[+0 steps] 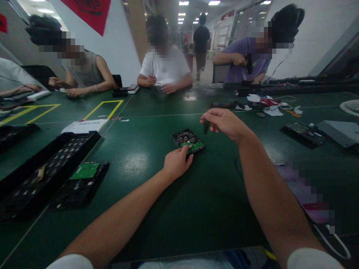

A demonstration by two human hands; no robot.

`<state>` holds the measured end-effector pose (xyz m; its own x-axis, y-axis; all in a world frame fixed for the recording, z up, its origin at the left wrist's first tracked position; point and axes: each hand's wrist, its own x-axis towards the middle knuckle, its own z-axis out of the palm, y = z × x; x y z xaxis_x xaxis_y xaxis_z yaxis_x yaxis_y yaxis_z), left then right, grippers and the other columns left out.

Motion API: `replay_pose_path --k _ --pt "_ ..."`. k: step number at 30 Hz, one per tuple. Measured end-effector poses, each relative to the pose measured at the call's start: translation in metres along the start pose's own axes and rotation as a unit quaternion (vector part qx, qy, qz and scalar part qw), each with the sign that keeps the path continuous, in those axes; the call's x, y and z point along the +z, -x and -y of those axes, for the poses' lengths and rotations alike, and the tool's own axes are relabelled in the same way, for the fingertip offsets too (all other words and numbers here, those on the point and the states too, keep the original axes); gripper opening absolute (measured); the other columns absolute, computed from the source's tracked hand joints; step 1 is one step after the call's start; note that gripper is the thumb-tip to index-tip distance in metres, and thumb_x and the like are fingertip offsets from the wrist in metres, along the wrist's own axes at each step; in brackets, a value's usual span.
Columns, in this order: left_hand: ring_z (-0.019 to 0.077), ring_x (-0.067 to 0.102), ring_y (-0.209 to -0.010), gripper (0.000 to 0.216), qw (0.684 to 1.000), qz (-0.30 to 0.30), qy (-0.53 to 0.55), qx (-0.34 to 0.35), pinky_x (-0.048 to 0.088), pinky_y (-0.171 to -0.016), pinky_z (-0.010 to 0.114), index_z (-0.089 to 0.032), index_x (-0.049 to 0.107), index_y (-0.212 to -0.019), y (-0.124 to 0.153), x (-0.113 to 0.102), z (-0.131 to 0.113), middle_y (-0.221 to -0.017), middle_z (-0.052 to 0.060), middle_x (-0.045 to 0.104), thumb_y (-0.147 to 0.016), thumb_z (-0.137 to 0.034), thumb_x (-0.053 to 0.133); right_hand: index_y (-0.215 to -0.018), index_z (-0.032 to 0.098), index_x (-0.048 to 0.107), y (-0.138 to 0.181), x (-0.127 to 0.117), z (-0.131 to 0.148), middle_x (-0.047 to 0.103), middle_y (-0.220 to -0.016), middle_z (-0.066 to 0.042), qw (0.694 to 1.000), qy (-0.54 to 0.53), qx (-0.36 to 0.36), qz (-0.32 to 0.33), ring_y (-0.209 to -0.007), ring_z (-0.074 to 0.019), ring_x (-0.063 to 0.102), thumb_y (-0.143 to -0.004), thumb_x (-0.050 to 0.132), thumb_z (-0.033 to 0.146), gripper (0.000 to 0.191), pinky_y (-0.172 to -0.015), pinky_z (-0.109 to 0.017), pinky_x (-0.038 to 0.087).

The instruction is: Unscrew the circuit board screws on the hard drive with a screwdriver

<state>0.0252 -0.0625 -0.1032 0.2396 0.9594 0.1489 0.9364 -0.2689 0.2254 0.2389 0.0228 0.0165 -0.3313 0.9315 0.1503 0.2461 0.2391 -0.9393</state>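
Observation:
A hard drive (pixel 185 136) lies on the green table with its green circuit board facing up. My left hand (pixel 177 161) is closed on the near side of the drive, thumb on top by the board. Between the fingers of my right hand (pixel 224 121) is a screwdriver (pixel 206 127) with a dark handle, held upright. Its thin shaft points down at the drive's right corner; I cannot tell whether the tip touches it.
Left stands a long black tray (pixel 92 139) of small parts, beside more drives (pixel 84 171). Another drive (pixel 303 134) and a grey metal box (pixel 340 132) lie right. White and red gloves (pixel 266 101) are farther back. Several people sit across the table (pixel 146 209).

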Motion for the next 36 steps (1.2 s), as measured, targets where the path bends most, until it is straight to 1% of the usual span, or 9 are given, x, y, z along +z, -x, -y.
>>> replay_pose_path --k 5,10,18,21,23,25,29,32,36 --pt "0.0253 0.073 -0.092 0.044 1.000 0.002 0.003 -0.002 0.050 -0.072 0.033 -0.026 0.052 -0.141 -0.0005 0.0011 0.0004 -0.108 0.007 0.076 -0.104 -0.049 0.046 -0.098 0.018 0.074 0.0005 -0.0002 0.0009 0.076 -0.094 -0.008 0.999 -0.049 0.012 0.010 -0.061 -0.0113 0.063 -0.099 0.068 0.033 0.016 -0.049 -0.022 0.049" --pt "0.0257 0.073 -0.091 0.044 1.000 -0.006 0.001 0.000 0.049 -0.071 0.033 -0.025 0.053 -0.140 0.0007 0.0006 0.0010 -0.107 0.007 0.076 -0.104 -0.049 0.045 -0.105 0.020 0.076 0.0007 -0.0040 0.0007 0.068 -0.077 -0.003 1.000 0.010 -0.009 -0.005 -0.061 -0.0109 0.058 -0.097 0.071 0.032 0.015 -0.047 -0.020 0.043" --pt "0.0260 0.073 -0.092 0.044 1.000 -0.006 0.002 0.003 0.049 -0.071 0.034 -0.026 0.052 -0.140 0.0000 0.0020 0.0019 -0.108 0.007 0.076 -0.104 -0.050 0.045 -0.082 0.017 0.069 0.0001 -0.0032 0.0026 0.065 -0.066 -0.001 0.997 0.047 0.013 -0.060 -0.055 -0.0102 0.053 -0.089 0.076 0.022 0.010 -0.047 -0.021 0.040" --pt "0.0262 0.073 -0.092 0.044 1.000 -0.007 0.001 0.002 0.050 -0.070 0.034 -0.026 0.053 -0.139 -0.0003 0.0016 0.0011 -0.108 0.006 0.076 -0.104 -0.050 0.045 -0.093 0.018 0.072 -0.0002 -0.0027 0.0022 0.073 -0.080 -0.004 0.999 0.023 0.019 -0.044 -0.052 -0.0086 0.053 -0.092 0.071 0.021 0.003 -0.042 -0.020 0.035" --pt "0.0259 0.073 -0.091 0.044 1.000 -0.004 0.001 0.000 0.050 -0.070 0.034 -0.026 0.053 -0.140 -0.0002 0.0010 0.0009 -0.107 0.006 0.076 -0.103 -0.049 0.046 -0.098 0.018 0.073 -0.0006 -0.0022 0.0014 0.077 -0.095 -0.006 0.999 0.009 0.016 -0.028 -0.052 -0.0074 0.054 -0.096 0.067 0.022 0.008 -0.040 -0.019 0.035" --pt "0.0256 0.073 -0.091 0.044 1.000 -0.001 0.001 0.000 0.050 -0.071 0.034 -0.026 0.053 -0.140 0.0000 0.0006 0.0009 -0.106 0.006 0.076 -0.103 -0.049 0.046 -0.098 0.017 0.074 -0.0011 -0.0015 0.0006 0.077 -0.101 -0.008 1.000 0.000 0.012 -0.013 -0.055 -0.0073 0.056 -0.099 0.064 0.025 0.013 -0.042 -0.019 0.039" --pt "0.0258 0.073 -0.090 0.044 1.000 -0.002 -0.001 0.001 0.050 -0.071 0.034 -0.025 0.054 -0.139 0.0001 0.0001 0.0010 -0.106 0.006 0.076 -0.103 -0.049 0.045 -0.096 0.016 0.074 -0.0015 0.0000 0.0006 0.077 -0.100 -0.009 0.998 -0.051 0.027 0.001 -0.060 -0.0100 0.063 -0.101 0.063 0.026 0.015 -0.050 -0.020 0.050" --pt "0.0255 0.073 -0.090 0.044 1.000 0.003 0.000 -0.002 0.051 -0.071 0.034 -0.025 0.053 -0.140 -0.0003 -0.0001 0.0008 -0.106 0.007 0.076 -0.103 -0.049 0.046 -0.097 0.016 0.073 -0.0006 0.0001 0.0019 0.076 -0.093 -0.008 0.997 -0.066 0.035 0.002 -0.063 -0.0117 0.066 -0.100 0.065 0.025 0.012 -0.053 -0.022 0.052" --pt "0.0256 0.073 -0.090 0.045 1.000 0.003 0.003 0.001 0.050 -0.071 0.034 -0.026 0.052 -0.141 -0.0007 0.0006 0.0014 -0.105 0.007 0.075 -0.104 -0.049 0.045 -0.090 0.017 0.071 0.0009 -0.0018 0.0028 0.068 -0.071 -0.003 0.999 -0.006 0.027 -0.023 -0.058 -0.0109 0.059 -0.095 0.073 0.026 0.011 -0.049 -0.020 0.045"
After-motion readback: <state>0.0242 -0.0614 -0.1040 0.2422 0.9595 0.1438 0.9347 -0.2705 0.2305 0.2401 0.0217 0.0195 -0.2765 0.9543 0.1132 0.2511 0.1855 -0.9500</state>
